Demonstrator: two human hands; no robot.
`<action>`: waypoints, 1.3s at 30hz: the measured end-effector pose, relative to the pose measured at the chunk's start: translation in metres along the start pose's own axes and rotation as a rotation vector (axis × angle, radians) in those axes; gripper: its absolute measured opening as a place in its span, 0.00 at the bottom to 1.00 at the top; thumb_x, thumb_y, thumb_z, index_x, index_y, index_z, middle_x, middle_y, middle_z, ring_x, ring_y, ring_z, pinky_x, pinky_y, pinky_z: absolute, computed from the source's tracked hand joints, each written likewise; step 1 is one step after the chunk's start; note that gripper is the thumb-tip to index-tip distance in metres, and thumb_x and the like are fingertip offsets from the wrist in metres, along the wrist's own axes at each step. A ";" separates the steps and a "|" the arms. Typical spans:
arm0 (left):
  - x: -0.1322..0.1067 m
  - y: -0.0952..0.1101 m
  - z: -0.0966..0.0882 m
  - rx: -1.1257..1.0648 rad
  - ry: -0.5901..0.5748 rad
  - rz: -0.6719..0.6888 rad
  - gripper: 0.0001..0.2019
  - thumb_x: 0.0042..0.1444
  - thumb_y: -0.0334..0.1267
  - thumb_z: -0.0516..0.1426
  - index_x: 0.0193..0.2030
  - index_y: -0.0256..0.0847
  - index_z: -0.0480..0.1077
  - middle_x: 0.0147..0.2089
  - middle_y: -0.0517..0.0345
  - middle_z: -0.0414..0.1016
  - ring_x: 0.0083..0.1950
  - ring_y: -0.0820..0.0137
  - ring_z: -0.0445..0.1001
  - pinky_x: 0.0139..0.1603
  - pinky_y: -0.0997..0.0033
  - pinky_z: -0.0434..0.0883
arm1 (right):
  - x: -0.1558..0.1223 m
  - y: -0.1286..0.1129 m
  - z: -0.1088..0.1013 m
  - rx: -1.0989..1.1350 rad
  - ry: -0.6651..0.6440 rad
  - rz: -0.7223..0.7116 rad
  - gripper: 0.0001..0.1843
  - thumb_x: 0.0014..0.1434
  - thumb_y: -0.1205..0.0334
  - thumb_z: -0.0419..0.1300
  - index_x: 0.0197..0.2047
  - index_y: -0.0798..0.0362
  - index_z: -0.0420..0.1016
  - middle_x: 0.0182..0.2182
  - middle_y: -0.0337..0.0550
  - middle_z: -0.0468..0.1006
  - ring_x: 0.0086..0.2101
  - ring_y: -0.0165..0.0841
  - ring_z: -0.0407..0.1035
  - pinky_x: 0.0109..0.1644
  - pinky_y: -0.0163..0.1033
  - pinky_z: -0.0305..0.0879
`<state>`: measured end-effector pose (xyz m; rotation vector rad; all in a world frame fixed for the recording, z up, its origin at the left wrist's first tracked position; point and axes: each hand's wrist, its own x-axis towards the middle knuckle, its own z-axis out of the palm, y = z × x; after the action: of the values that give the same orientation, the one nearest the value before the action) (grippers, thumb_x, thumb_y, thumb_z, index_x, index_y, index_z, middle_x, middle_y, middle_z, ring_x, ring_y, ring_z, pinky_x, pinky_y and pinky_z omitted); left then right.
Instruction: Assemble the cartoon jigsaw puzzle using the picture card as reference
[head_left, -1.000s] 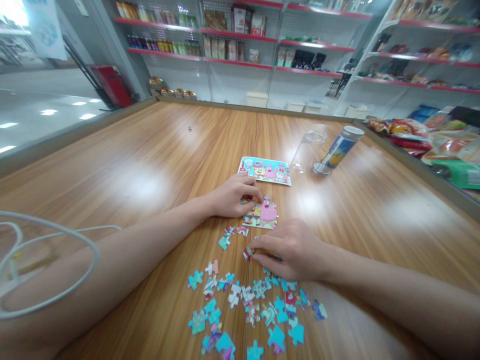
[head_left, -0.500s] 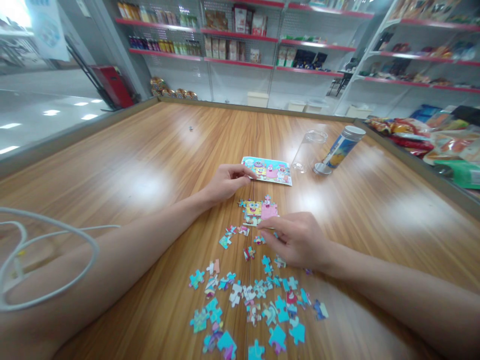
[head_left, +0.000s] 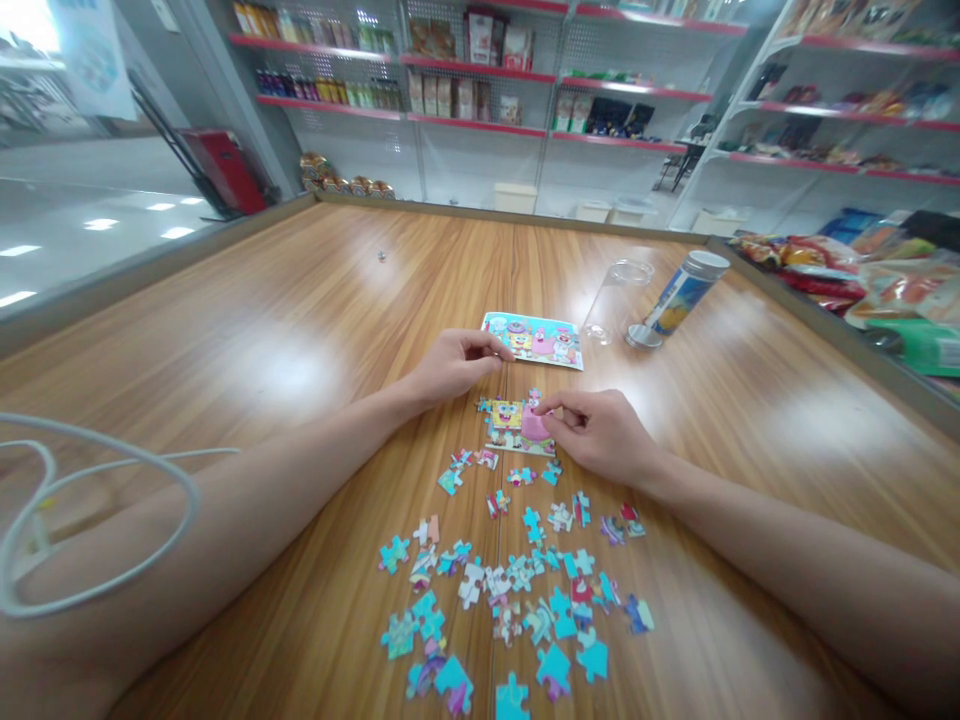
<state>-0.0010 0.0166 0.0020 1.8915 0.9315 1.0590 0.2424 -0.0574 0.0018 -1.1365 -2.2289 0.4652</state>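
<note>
A small joined cluster of puzzle pieces (head_left: 511,423), yellow and pink, lies mid-table. My right hand (head_left: 600,432) rests at its right edge, fingers pinched together over the pink part; whether they hold a piece is hidden. My left hand (head_left: 455,364) lies just above and left of the cluster, fingers curled, fingertips near the picture card (head_left: 534,339). Several loose blue and pink puzzle pieces (head_left: 510,590) are scattered on the wooden table (head_left: 300,330) in front of me.
A clear plastic jar (head_left: 616,300) lies tipped beside a printed tube (head_left: 686,292) and a metal lid (head_left: 643,338) at the back right. A white cable (head_left: 97,520) loops at the left. Snack packets (head_left: 862,275) line the right edge; shop shelves stand behind.
My right hand rose from the loose pieces and moved up to the joined cluster's right edge. My left hand drew back off the cluster toward the picture card.
</note>
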 end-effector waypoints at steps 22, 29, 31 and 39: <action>0.000 -0.005 0.001 0.069 0.003 0.078 0.09 0.57 0.36 0.60 0.40 0.35 0.79 0.35 0.54 0.79 0.32 0.74 0.70 0.34 0.73 0.65 | -0.002 0.002 0.000 0.091 0.007 -0.032 0.12 0.61 0.67 0.57 0.42 0.55 0.82 0.18 0.30 0.60 0.19 0.24 0.53 0.25 0.32 0.51; 0.000 -0.004 0.002 0.168 0.079 0.110 0.09 0.59 0.37 0.59 0.41 0.36 0.80 0.34 0.56 0.78 0.32 0.74 0.69 0.33 0.73 0.63 | -0.002 -0.002 -0.001 0.058 -0.094 -0.050 0.11 0.63 0.61 0.60 0.44 0.53 0.83 0.17 0.29 0.57 0.19 0.23 0.52 0.26 0.32 0.50; -0.001 -0.005 0.003 0.177 0.068 0.116 0.10 0.60 0.38 0.59 0.41 0.36 0.80 0.34 0.56 0.78 0.32 0.74 0.69 0.33 0.73 0.63 | -0.002 -0.004 -0.002 0.026 -0.104 -0.065 0.12 0.63 0.59 0.60 0.45 0.51 0.83 0.17 0.29 0.59 0.19 0.23 0.53 0.26 0.33 0.50; -0.002 -0.003 0.004 0.182 0.067 0.134 0.10 0.61 0.41 0.60 0.41 0.36 0.79 0.33 0.57 0.77 0.31 0.75 0.67 0.32 0.74 0.63 | -0.002 -0.003 -0.003 -0.017 -0.109 -0.038 0.11 0.62 0.59 0.62 0.44 0.49 0.85 0.16 0.30 0.62 0.18 0.23 0.54 0.26 0.32 0.51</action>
<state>0.0007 0.0150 -0.0023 2.1033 0.9788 1.1556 0.2434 -0.0610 0.0050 -1.0997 -2.3480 0.5038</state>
